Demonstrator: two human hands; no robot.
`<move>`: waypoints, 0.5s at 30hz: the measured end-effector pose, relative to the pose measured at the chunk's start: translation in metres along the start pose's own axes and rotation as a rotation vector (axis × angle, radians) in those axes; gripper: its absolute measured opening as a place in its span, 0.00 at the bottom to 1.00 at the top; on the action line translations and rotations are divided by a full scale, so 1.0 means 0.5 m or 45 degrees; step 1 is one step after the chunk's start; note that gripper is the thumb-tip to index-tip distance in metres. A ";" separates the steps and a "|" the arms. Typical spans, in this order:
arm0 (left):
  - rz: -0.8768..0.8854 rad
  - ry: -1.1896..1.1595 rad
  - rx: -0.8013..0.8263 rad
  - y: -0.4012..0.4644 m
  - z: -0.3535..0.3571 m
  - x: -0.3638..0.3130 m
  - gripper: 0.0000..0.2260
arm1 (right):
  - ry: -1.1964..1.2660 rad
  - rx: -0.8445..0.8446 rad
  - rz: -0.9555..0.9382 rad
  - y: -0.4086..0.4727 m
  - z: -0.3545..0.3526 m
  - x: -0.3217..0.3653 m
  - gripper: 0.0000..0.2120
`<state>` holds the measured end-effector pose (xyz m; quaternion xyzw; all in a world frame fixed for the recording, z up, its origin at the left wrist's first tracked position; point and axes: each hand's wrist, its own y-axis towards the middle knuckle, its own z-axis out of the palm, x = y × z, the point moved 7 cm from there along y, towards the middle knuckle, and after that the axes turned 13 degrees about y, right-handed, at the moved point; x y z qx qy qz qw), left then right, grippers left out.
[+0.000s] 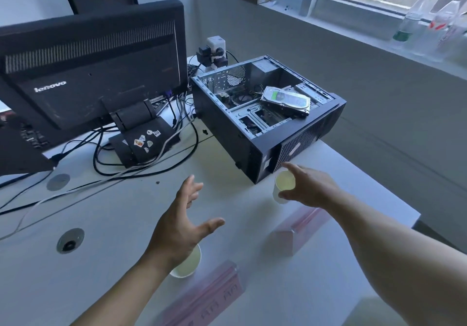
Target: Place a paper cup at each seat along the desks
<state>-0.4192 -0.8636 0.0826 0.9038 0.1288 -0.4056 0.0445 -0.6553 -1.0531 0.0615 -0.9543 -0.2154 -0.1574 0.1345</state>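
Right hand (309, 189) pinching far cup (284, 186) by its rim, thumb and fingers either side, upright on the desk (106, 224) just beside the open PC case (265, 113); I see left hand (182, 224) spread, empty, over near cup (188, 263).

Two paper cups (285, 185) (188, 265), two pink signs (300, 227) (209, 298), one monitor (93, 60).

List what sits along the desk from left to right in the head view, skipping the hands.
Monitor → monitor stand base with stickers → near paper cup → open computer case → far paper cup → bottles on the windowsill.
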 end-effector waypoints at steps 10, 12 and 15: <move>0.013 -0.013 0.009 0.010 0.021 0.009 0.43 | 0.085 0.102 0.056 0.004 0.035 -0.031 0.41; -0.002 -0.014 0.006 0.016 0.021 0.014 0.43 | 0.080 0.097 0.054 0.006 0.028 -0.028 0.43; 0.025 -0.014 -0.018 0.016 0.013 0.003 0.43 | 0.062 0.072 0.034 -0.001 0.022 -0.026 0.46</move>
